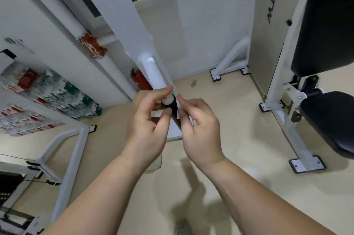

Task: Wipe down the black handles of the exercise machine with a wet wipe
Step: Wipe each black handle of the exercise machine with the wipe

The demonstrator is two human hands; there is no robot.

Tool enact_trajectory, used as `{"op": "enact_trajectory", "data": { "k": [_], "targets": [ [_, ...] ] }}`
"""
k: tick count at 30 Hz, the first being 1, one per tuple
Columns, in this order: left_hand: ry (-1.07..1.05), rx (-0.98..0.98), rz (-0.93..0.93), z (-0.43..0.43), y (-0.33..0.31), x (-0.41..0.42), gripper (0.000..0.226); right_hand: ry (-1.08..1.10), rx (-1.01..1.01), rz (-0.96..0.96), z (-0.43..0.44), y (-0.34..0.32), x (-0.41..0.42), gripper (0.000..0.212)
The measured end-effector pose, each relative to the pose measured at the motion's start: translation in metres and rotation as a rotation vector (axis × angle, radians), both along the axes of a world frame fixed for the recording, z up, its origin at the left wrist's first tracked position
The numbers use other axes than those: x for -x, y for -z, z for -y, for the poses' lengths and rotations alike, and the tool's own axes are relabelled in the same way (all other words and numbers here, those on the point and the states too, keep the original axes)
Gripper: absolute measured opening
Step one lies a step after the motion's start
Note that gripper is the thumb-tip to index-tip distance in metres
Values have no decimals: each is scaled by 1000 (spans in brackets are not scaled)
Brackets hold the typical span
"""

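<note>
Beige flooring [239,120] and white walls frame a small gym space seen from above. At the centre, the left hand [147,120] curls its thumb and forefinger round the short black cylindrical handle [173,109], the thumb lying at the white collar where the handle meets the glossy white metal tube [152,74]. The right hand [199,129] sits just beside it on the other side of the handle, thumb and forefinger pinching a small white wet wipe [179,107] against the black grip; the other fingers are loosely bent. A pale flat sheet shows below the handle between the two hands, but I cannot tell whether it is more of the wipe or something on the floor. Both forearms are bare.

Beyond the hands, the white tube rises toward a broad white upright. A red fire extinguisher [138,79] stands by the wall just behind it. To the right, a white steel frame [281,104] carries a black padded seat [329,120] and a black padded backrest [325,20]. On the left wall hang colourful printed posters [47,89].
</note>
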State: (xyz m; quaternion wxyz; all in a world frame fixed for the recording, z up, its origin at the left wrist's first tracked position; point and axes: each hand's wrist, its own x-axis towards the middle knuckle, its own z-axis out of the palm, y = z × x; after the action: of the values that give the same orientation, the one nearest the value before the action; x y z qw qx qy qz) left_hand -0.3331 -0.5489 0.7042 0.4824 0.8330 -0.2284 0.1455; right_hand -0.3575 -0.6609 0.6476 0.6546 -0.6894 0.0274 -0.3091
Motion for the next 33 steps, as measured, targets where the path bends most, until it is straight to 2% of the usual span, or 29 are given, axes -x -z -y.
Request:
{"op": "enact_trajectory", "data": {
  "k": [2,5,7,9,14,17,20,22,26,29,31,33],
  "targets": [
    [54,-33,-4,-8,-2,-5,64,84,69,-97,-4,25,6,36],
    [142,-71,13,-24,-3,-18,59,82,79,-340,-16,61,18,28],
    [226,-89,26,-35,-4,-25,59,106,92,-423,-28,63,20,25],
    [297,-97,16,-42,-6,-30,56,190,124,-392,-40,41,16,27],
    [413,-100,20,-43,-14,-40,52,432,76,-134,-56,-15,14,30],
    [448,-117,64,-41,-16,-44,52,487,50,-236,-59,5,14,24],
    [446,-108,87,-42,-14,-49,55,458,135,-471,-62,37,18,22],
    [439,-102,69,-44,-13,-51,57,406,196,-534,-61,36,15,24],
    [459,-101,72,-46,-15,-50,56,422,266,-372,-54,-16,4,30],
    [477,-128,62,-47,-15,-49,56,481,270,-199,-60,-33,14,23],
    [482,-135,52,-48,-14,-49,55,511,267,-194,-65,-12,19,19],
    [466,-137,63,-48,-11,-51,54,489,232,-318,-65,23,20,19]
  ]
}}
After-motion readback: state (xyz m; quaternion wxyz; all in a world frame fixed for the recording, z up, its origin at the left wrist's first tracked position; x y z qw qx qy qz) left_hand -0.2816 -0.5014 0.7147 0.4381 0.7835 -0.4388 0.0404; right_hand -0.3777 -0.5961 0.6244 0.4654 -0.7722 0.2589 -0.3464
